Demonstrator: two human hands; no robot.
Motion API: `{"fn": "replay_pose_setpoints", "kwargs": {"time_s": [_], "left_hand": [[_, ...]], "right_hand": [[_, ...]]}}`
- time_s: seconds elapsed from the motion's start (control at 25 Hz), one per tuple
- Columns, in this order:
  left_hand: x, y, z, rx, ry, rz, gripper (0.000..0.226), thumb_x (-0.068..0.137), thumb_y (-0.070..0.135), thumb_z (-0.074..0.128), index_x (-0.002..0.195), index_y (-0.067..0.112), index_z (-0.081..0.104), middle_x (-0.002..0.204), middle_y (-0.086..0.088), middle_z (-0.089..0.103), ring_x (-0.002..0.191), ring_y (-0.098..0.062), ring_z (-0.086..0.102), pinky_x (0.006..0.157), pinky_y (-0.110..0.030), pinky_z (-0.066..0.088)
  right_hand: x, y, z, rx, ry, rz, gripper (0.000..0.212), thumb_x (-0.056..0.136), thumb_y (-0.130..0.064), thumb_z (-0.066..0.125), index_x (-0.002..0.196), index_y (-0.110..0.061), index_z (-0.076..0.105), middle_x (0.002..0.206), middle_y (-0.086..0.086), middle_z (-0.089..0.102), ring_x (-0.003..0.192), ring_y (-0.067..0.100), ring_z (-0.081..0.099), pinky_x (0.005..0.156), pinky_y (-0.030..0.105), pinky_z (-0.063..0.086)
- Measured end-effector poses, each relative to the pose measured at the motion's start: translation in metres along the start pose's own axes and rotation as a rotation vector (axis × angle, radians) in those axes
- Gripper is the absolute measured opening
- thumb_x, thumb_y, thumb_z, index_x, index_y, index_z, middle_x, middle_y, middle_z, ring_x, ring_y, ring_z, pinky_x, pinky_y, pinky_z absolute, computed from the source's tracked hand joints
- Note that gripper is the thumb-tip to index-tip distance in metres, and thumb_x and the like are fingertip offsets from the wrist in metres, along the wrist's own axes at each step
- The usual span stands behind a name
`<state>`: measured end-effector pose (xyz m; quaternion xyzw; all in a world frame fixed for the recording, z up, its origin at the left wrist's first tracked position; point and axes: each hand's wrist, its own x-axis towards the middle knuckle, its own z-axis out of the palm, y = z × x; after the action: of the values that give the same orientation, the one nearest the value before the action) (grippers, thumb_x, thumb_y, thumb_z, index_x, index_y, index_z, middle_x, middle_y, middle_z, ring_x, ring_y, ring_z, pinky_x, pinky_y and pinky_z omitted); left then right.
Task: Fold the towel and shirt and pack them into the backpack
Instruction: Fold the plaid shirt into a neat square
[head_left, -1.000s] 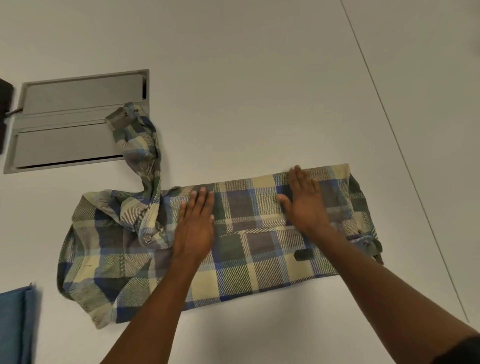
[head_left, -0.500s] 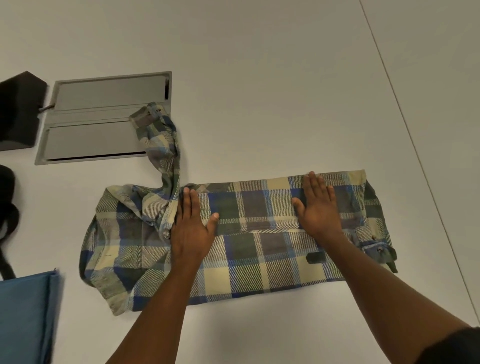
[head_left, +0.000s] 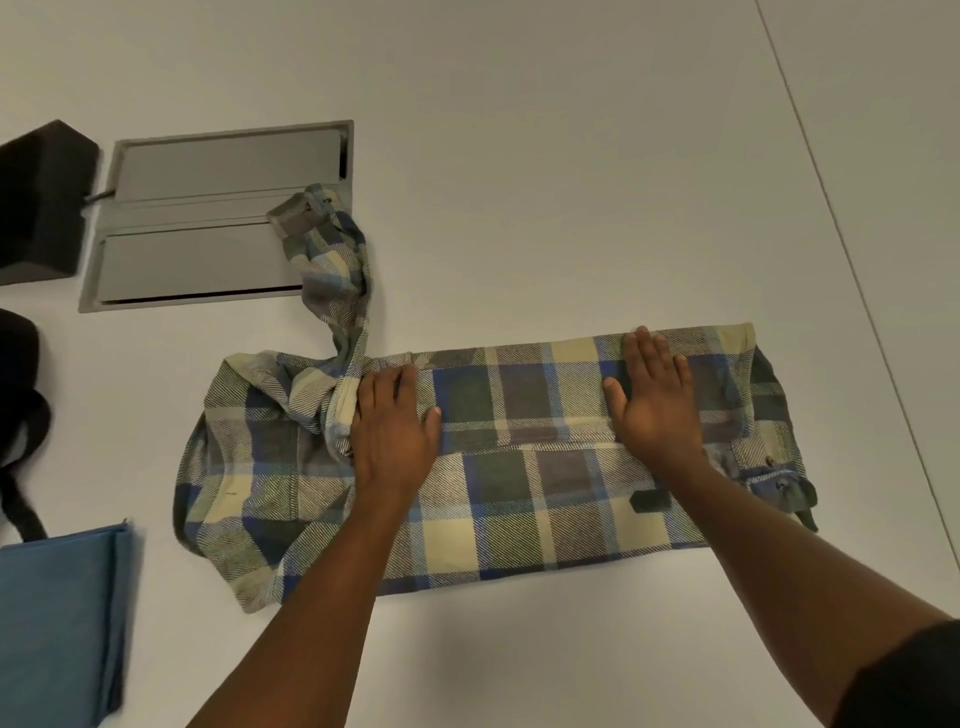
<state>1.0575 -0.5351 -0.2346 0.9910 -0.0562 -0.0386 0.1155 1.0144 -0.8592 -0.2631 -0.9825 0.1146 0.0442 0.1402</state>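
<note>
Head view: we see the blue, green and cream plaid flannel shirt (head_left: 519, 457) folded lengthwise on the white bench (head_left: 571, 182). Left hand (head_left: 395, 431) and right hand (head_left: 657, 400) press flat on it, fingers straight, nothing held. Folded blue towel (head_left: 57, 618) lies lower left.

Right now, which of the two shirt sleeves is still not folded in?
The sleeve running up from the left hand toward the grey floor box. The other sleeve's cuff lies tucked against the shirt body.
</note>
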Motion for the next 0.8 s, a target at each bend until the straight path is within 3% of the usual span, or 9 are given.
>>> {"fn": "replay_pose_setpoints", "kwargs": {"time_s": [0.08, 0.2, 0.28, 0.44, 0.64, 0.8], "left_hand": [[0.009, 0.011, -0.003, 0.052, 0.024, 0.054, 0.056, 0.096, 0.038, 0.049, 0.145, 0.012, 0.042, 0.151, -0.014, 0.039, 0.142, -0.032, 0.027, 0.114, -0.050, 0.030], [0.018, 0.024, 0.009, 0.033, -0.091, 0.242, 0.070, 0.099, 0.050, 0.037, 0.158, 0.020, 0.014, 0.166, -0.007, 0.004, 0.153, -0.028, -0.003, 0.123, -0.051, 0.007], [0.016, 0.026, 0.022, 0.040, -0.144, 0.276, 0.072, 0.099, 0.056, 0.027, 0.159, 0.023, 0.002, 0.166, -0.005, -0.007, 0.152, -0.026, -0.012, 0.122, -0.053, 0.003], [0.008, 0.040, 0.026, 0.069, -0.131, 0.143, 0.069, 0.100, 0.052, 0.021, 0.158, 0.022, 0.000, 0.166, -0.007, -0.008, 0.152, -0.028, -0.011, 0.120, -0.058, 0.003], [-0.027, 0.155, 0.039, -0.063, -0.171, 0.309, 0.065, 0.102, 0.046, 0.020, 0.158, 0.023, -0.001, 0.166, -0.004, -0.009, 0.152, -0.027, -0.009, 0.121, -0.055, -0.005], [-0.027, 0.170, 0.069, 0.085, -0.201, 0.307, 0.060, 0.103, 0.043, 0.016, 0.158, 0.023, 0.004, 0.166, -0.006, -0.003, 0.152, -0.030, -0.006, 0.119, -0.058, 0.002]], "right_hand": [[0.000, 0.000, 0.000, 0.003, 0.002, 0.001, 0.067, 0.101, -0.051, 0.020, 0.158, -0.016, 0.013, 0.165, 0.003, 0.011, 0.152, 0.017, 0.004, 0.123, 0.044, 0.007], [0.000, -0.001, 0.000, -0.009, 0.014, -0.002, 0.066, 0.100, -0.049, 0.021, 0.158, -0.016, 0.014, 0.165, 0.003, 0.011, 0.152, 0.018, 0.005, 0.123, 0.043, 0.007], [-0.001, 0.000, 0.001, -0.005, 0.018, -0.003, 0.066, 0.100, -0.048, 0.022, 0.157, -0.016, 0.015, 0.165, 0.003, 0.013, 0.152, 0.018, 0.006, 0.123, 0.042, 0.007], [-0.001, 0.000, 0.003, -0.032, 0.044, -0.002, 0.064, 0.101, -0.046, 0.025, 0.157, -0.016, 0.018, 0.164, 0.004, 0.016, 0.152, 0.019, 0.009, 0.123, 0.041, 0.008], [-0.003, -0.002, 0.005, -0.059, 0.062, 0.006, 0.065, 0.100, -0.046, 0.024, 0.156, -0.014, 0.019, 0.163, 0.007, 0.018, 0.151, 0.021, 0.012, 0.123, 0.043, 0.011], [-0.001, -0.001, 0.007, -0.038, 0.071, 0.009, 0.064, 0.100, -0.047, 0.025, 0.157, -0.017, 0.020, 0.164, 0.006, 0.018, 0.152, 0.020, 0.010, 0.123, 0.042, 0.010]]}}
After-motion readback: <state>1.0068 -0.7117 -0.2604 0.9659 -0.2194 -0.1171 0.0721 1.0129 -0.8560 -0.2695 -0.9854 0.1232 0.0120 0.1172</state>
